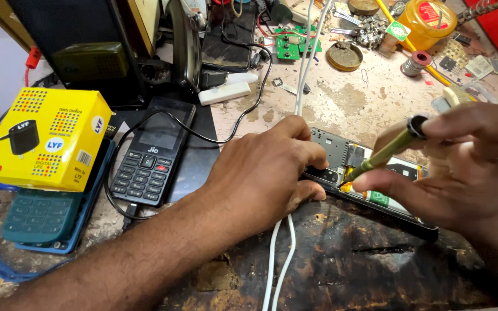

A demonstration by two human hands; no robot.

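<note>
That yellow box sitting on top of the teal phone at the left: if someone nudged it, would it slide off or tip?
The yellow box looks like thin card, so probably light for its size and easy to shove. It rests tilted on the teal keypad phone, overhanging it, so a push would likely make it slide or tip. Squeezed hard, its walls would probably dent.

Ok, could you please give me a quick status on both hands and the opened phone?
Left hand pressing down the opened phone. Right hand holds a screwdriver, tip on the phone's board. White cable runs under the left hand.
</note>
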